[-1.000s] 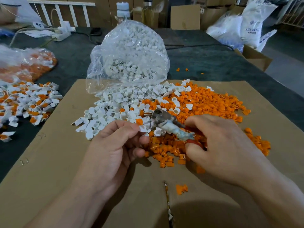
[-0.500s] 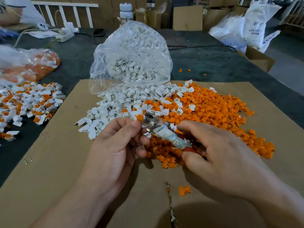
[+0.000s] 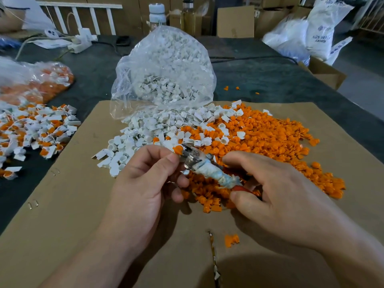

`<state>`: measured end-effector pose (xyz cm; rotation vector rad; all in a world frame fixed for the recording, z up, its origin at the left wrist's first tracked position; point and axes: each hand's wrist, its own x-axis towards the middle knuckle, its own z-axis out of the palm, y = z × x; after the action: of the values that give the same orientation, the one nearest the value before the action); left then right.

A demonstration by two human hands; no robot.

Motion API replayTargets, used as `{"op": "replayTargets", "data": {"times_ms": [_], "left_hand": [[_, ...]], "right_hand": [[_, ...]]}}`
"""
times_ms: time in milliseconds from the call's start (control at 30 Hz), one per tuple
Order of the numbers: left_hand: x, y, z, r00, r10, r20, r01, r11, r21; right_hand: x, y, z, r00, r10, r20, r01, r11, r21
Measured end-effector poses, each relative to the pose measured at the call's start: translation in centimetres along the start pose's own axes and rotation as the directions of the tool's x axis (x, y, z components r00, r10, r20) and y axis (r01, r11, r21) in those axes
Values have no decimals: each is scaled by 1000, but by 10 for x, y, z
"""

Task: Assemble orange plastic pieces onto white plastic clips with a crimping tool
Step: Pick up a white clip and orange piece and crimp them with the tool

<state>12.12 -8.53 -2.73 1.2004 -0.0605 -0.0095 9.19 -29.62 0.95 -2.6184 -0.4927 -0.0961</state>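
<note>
Orange piece (image 3: 177, 150) sits just up-right of the left hand (image 3: 143, 183) fingers (image 3: 166, 161), which pinch it against the nose of the crimping tool (image 3: 199, 161). Tool's long axis runs down-right into the right hand (image 3: 280, 196), curled round cloth-wrapped handles (white clip hidden, can't tell). Beyond: small hard plastic, white clips (image 3: 145, 129) & orange heap (image 3: 270, 138), on matte cardboard (image 3: 62, 204).

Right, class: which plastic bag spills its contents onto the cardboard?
The clear bag of white clips in the middle; its mouth opens onto the cardboard. The bag holding orange pieces lies off it, at left.
</note>
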Motion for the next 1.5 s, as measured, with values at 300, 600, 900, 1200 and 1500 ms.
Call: {"op": "replayTargets", "data": {"times_ms": [300, 600, 900, 1200, 1500], "left_hand": [[-2, 1, -3, 996, 86, 19, -88, 980, 177], [0, 3, -7, 993, 89, 75, -104, 967, 231], [0, 6, -8, 985, 132, 110, -160, 939, 304], [-1, 7, -4, 982, 153, 111, -181, 931, 318], [0, 5, -7, 984, 100, 149, -137, 956, 260]], "right_hand": [[1, -4, -4, 1000, -21, 1, 21, 998, 51], [-1, -3, -4, 1000, -9, 6, 8, 997, 71], [1, -2, -4, 998, -46, 34, 45, 998, 32], [0, -2, -3, 998, -52, 36, 53, 998, -24], [0, -11, -2, 998, -43, 46, 46, 996, -80]]}}
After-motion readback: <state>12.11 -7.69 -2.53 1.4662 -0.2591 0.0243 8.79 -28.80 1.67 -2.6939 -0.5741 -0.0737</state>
